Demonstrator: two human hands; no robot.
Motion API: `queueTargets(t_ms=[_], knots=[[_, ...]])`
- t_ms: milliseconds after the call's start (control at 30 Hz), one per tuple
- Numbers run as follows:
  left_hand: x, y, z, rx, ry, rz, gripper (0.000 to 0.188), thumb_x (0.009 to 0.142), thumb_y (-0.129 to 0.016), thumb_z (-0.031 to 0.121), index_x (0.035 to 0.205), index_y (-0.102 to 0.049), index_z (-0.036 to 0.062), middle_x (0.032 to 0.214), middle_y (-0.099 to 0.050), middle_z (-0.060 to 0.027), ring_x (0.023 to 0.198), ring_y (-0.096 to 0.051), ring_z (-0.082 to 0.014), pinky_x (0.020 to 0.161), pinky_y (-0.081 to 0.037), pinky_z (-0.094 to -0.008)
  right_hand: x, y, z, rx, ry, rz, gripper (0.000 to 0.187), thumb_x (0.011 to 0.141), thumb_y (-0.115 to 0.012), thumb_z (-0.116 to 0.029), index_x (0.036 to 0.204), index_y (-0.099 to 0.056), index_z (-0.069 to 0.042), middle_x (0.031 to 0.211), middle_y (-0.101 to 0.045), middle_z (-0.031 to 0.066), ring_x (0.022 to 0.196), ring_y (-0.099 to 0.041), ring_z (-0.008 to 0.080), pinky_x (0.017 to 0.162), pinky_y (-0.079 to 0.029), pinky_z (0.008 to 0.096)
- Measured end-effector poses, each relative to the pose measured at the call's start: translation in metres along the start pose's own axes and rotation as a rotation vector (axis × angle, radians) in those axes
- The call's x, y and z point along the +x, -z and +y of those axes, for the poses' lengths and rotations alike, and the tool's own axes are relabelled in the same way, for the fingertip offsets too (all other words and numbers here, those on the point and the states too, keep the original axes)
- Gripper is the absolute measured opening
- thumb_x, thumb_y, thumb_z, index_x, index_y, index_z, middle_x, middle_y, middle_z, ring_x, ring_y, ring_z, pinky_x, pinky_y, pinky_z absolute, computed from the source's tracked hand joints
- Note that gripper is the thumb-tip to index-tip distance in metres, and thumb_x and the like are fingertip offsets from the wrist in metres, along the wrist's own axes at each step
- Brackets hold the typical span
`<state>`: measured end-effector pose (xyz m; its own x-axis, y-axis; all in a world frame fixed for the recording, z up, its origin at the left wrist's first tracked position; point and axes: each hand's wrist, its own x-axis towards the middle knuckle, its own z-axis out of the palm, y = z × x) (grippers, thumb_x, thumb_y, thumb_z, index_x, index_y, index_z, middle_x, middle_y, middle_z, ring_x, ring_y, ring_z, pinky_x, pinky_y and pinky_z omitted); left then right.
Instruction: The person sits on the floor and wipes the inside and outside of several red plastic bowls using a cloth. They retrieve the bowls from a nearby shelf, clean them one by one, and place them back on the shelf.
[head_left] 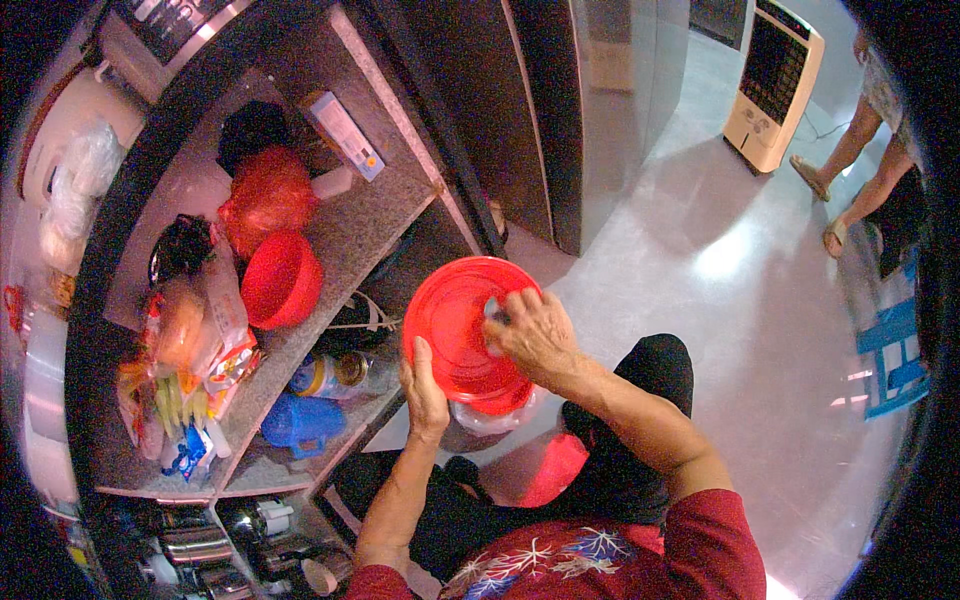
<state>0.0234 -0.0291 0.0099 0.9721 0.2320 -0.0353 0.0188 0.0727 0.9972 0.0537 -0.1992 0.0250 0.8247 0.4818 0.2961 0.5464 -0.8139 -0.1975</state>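
A round red plastic basin or lid with a raised rim (452, 340) is in front of me, above my lap. My left hand (428, 392) holds its near left edge, thumb on the rim. Over the right part of its inner surface is my right hand (537, 335), its fingers curled around a small greyish thing (492, 308) that I cannot make out. Clear plastic (498, 415) shows just below the red rim; whether it is joined to it is hidden.
To the left, a cabinet shelf (375, 215) bears a red bowl (283, 280), a red bag (268, 200) and several packets. A blue jug (302, 424) stands on the lower shelf. An air cooler (775, 85) and another person's legs (865, 165) are at the far right.
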Motion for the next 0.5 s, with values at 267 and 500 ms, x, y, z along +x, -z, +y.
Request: queueTargets(t_ms=[267,500], knots=[[0.002,-0.001,-0.003,-0.064,-0.025,-0.083,0.043,0.094,-0.038,0.027,0.125,-0.043,-0.0017,0.124,-0.049,-0.013,0.112,-0.046,-0.0221,0.098,-0.032,-0.0347,0.009,-0.021,-0.01,0.195,-0.095,0.114,0.036,0.078,-0.058,-0.024,0.111,-0.049,-0.012,0.094,-0.054,0.0166,0.077,-0.06,0.0319,0.056,-0.051,0.0397],[0.013,0.012,-0.02,-0.039,0.011,-0.125,0.047,0.089,-0.051,0.029,0.127,-0.043,0.0013,0.12,-0.051,-0.01,0.111,-0.047,-0.0207,0.096,-0.036,-0.0331,0.01,0.008,-0.018,0.593,0.04,0.269,0.04,0.064,-0.068,-0.013,0.1,-0.053,-0.007,0.096,-0.052,0.0158,0.082,-0.056,0.0359,0.067,-0.046,0.0448]])
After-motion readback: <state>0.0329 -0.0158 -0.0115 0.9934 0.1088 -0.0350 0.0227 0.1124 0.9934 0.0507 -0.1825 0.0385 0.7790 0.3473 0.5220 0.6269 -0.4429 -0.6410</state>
